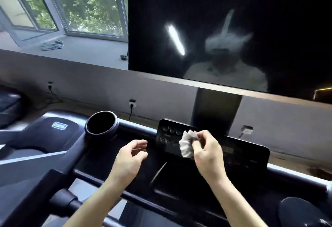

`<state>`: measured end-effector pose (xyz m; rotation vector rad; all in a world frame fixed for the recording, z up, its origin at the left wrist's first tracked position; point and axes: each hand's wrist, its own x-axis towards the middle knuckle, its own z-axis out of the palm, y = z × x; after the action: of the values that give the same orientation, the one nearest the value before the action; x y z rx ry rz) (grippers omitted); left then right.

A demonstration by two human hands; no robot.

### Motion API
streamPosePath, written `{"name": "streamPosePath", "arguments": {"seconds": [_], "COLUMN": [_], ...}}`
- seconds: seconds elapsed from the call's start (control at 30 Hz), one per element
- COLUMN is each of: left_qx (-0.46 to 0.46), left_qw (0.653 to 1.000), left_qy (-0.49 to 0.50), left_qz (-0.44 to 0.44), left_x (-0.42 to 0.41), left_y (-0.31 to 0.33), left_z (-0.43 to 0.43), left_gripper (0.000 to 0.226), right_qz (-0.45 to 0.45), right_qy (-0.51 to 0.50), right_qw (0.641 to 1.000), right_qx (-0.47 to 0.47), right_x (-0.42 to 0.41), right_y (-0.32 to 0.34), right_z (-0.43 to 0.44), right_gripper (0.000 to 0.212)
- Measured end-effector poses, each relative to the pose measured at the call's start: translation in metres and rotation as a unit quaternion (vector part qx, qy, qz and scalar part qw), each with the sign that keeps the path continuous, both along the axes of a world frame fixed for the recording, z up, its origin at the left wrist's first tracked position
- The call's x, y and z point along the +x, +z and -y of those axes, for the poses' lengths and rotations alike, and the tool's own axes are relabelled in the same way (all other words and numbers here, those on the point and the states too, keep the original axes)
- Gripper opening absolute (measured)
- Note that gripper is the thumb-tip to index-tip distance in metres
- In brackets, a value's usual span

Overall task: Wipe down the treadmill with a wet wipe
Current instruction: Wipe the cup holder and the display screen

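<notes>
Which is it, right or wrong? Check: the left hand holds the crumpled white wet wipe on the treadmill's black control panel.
Wrong hand. In the head view the right hand holds the crumpled white wet wipe on the treadmill's black control panel; the left hand holds nothing.

Open window [71, 5] top left, big dark screen [233, 19], grey wall [89, 86] w/ outlets [132, 103].

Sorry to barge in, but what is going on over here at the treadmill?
A person is wiping down the treadmill. The right hand pinches a crumpled white wet wipe against the left part of the control panel, by its round buttons. The left hand holds nothing, fingers loosely curled, just left of the panel. The cup holder further left is not being touched.
</notes>
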<state>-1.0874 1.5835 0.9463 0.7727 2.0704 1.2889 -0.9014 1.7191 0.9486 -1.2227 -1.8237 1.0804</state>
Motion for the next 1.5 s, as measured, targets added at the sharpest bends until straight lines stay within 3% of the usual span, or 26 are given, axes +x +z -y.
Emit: {"name": "streamPosePath", "arguments": {"seconds": [0.03,0.1,0.17,0.23,0.27,0.33,0.4,0.5,0.6,0.67,0.73,0.87,0.97,1.1,1.23,1.37,1.5], "left_qx": [0.008,0.049,0.102,0.129,0.139,0.163,0.209,0.283,0.32,0.319,0.284,0.188,0.135,0.179,0.186,0.184,0.19], "left_qw": [1.0,0.998,0.988,0.973,0.967,0.966,0.961,0.94,0.927,0.928,0.936,0.942,0.949,0.97,0.971,0.968,0.963], "left_qy": [-0.001,-0.022,-0.073,-0.128,-0.153,-0.171,-0.158,-0.176,-0.182,-0.18,-0.191,-0.251,-0.276,-0.163,-0.151,-0.164,-0.184], "left_qz": [0.003,0.032,0.088,0.143,0.147,0.106,0.084,0.071,0.074,0.075,0.086,0.116,0.073,0.003,0.014,0.045,0.056], "left_x": [0.001,0.006,0.009,0.007,0.004,-0.004,-0.017,-0.039,-0.059,-0.075,-0.087,-0.12,-0.14,-0.169,-0.179,-0.179,-0.18], "left_y": [0.006,0.024,0.047,0.071,0.082,0.098,0.108,0.132,0.154,0.167,0.18,0.19,0.183,0.179,0.176,0.177,0.187], "left_z": [-0.001,-0.004,-0.01,-0.018,-0.023,-0.029,-0.035,-0.051,-0.064,-0.067,-0.067,-0.068,-0.064,-0.079,-0.1,-0.112,-0.118], "left_gripper": [0.034,0.025,0.041,0.047,0.041,0.023,0.013,0.019,0.022,0.022,0.007,0.019,0.033,0.03,0.021,0.039,0.035], "right_qz": [-0.114,-0.29,-0.379,-0.393,-0.382,-0.323,-0.24,-0.097,-0.035,-0.039,0.007,0.144,0.206,0.199,0.185,0.262,0.258], "right_qy": [0.025,0.103,0.171,0.228,0.241,0.21,0.122,0.02,-0.047,-0.022,0.006,-0.052,-0.022,-0.083,-0.059,0.036,-0.029], "right_qw": [0.984,0.899,0.826,0.807,0.821,0.889,0.958,0.987,0.95,0.945,0.939,0.866,0.827,0.796,0.779,0.71,0.691], "right_qx": [-0.131,-0.312,-0.381,-0.377,-0.35,-0.246,-0.1,0.127,0.307,0.324,0.343,0.476,0.523,0.566,0.596,0.653,0.674], "right_x": [-0.004,-0.012,-0.02,-0.027,-0.033,-0.047,-0.063,-0.09,-0.113,-0.125,-0.13,-0.149,-0.166,-0.19,-0.216,-0.205,-0.199], "right_y": [0.012,0.031,0.042,0.049,0.055,0.07,0.089,0.116,0.14,0.153,0.159,0.16,0.153,0.174,0.169,0.139,0.192], "right_z": [-0.004,0.0,0.004,0.005,0.005,0.007,0.011,0.014,0.021,0.029,0.032,0.012,-0.006,-0.025,-0.037,-0.034,-0.065], "right_gripper": [0.018,0.012,0.018,0.032,0.036,0.036,0.016,0.013,0.012,0.009,0.02,0.022,0.014,0.009,0.002,0.006,0.013]}}
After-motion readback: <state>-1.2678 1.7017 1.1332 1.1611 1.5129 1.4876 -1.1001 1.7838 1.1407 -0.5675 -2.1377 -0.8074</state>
